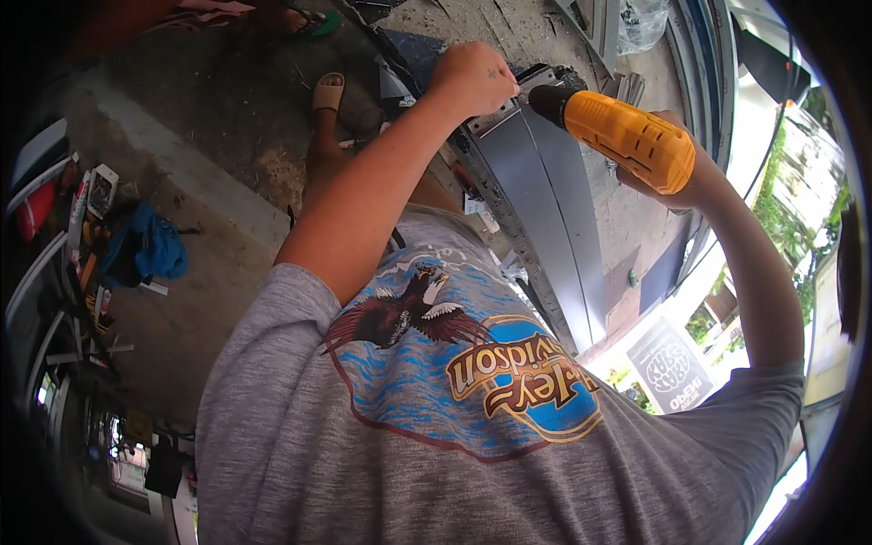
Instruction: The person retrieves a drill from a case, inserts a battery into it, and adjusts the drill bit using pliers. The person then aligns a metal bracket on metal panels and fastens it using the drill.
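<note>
My right hand [677, 163] is wrapped round an orange and black power drill [627, 136], whose black front points left. Close to that tip, my left hand [472, 77] is closed with fingertips pinched at the end of a long grey metal panel [545, 200]. Whatever the fingertips hold is too small to make out. The panel has folded edges and runs from under my left hand down toward my shirt. Whether the drill tip touches the metal is unclear.
A sandalled foot [329, 94] stands on the floor, and another person's foot in a green flip-flop [316, 24] is behind it. A blue bag [150, 243] and tools lie left. Curved metal strips [713, 100] and clear plastic [643, 25] are upper right.
</note>
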Motion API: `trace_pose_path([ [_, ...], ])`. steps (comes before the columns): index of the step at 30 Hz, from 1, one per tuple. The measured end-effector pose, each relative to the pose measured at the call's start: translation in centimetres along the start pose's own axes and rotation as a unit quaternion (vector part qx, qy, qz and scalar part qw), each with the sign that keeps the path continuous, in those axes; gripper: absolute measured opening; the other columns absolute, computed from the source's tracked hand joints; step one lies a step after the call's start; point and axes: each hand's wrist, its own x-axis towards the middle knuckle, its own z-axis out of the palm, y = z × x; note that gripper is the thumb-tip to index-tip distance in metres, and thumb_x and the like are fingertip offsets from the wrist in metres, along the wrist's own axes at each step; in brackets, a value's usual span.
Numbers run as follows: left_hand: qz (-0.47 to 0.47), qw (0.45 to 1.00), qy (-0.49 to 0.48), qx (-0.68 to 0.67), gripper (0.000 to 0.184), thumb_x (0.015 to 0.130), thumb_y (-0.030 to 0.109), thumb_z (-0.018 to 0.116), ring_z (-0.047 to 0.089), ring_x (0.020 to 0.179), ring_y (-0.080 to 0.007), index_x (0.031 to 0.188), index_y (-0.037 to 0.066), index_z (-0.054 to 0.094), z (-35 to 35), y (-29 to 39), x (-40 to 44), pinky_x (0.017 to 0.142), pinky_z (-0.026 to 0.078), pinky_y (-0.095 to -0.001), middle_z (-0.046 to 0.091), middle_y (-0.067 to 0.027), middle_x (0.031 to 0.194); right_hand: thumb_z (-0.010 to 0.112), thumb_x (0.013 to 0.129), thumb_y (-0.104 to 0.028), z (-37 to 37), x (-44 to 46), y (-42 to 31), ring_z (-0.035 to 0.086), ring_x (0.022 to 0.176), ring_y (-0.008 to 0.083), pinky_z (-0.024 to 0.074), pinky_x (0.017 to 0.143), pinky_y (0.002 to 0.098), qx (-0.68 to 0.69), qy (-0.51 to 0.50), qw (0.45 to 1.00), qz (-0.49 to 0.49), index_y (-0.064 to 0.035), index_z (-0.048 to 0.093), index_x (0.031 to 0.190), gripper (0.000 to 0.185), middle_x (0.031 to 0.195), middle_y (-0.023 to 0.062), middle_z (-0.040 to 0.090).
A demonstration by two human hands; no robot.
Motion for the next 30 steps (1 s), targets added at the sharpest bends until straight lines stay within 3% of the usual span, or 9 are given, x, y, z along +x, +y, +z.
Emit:
trace_pose_path([
  [9, 0.012, 1.0, 0.003, -0.009, 0.022, 0.075, 0.03, 0.078, 0.07, 0.073, -0.0214, 0.087, 0.013, 0.079, 0.1, -0.4, -0.1, 0.071, 0.054, -0.0333, 0.073, -0.0093, 0.08, 0.077, 0.079, -0.027, 0.4, -0.5, 1.2, 0.054, 0.108, 0.029, 0.0423, 0.098, 0.0398, 0.0, -0.035, 0.998, 0.053, -0.0112, 0.061, 0.117, 0.044, 0.113, 0.0072, 0.062],
  [24, 0.018, 1.0, 0.009, 0.023, 0.017, 0.077, 0.026, 0.074, 0.069, 0.07, -0.0213, 0.084, 0.012, 0.078, 0.4, -0.1, 0.1, 0.069, 0.054, -0.033, 0.072, -0.0084, 0.075, 0.078, 0.078, -0.026, 0.4, -0.3, 0.2, 0.055, 0.108, 0.03, 0.0425, 0.099, 0.0402, 0.005, -0.018, 0.998, 0.058, -0.01, 0.062, 0.116, 0.045, 0.112, 0.0088, 0.063],
  [27, 0.006, 0.999, 0.017, 0.026, 0.017, 0.076, 0.026, 0.074, 0.07, 0.071, -0.0211, 0.083, 0.012, 0.078, 0.2, 0.0, 0.0, 0.069, 0.054, -0.0329, 0.072, -0.0086, 0.075, 0.078, 0.078, -0.026, 0.5, -0.4, 0.4, 0.06, 0.101, 0.0297, 0.0474, 0.093, 0.0385, -0.023, 0.015, 0.999, 0.029, -0.0084, 0.063, 0.112, 0.041, 0.106, 0.0095, 0.065],
  [30, -0.002, 0.999, 0.019, 0.032, 0.017, 0.075, 0.027, 0.075, 0.07, 0.071, -0.0206, 0.083, 0.011, 0.078, 0.2, 0.4, -0.2, 0.069, 0.055, -0.0326, 0.072, -0.0084, 0.075, 0.077, 0.078, -0.024, -0.6, 0.7, -0.3, 0.065, 0.088, 0.0299, 0.0525, 0.081, 0.0362, 0.092, -0.016, 0.995, 0.018, -0.0061, 0.065, 0.103, 0.033, 0.095, 0.0096, 0.067],
])
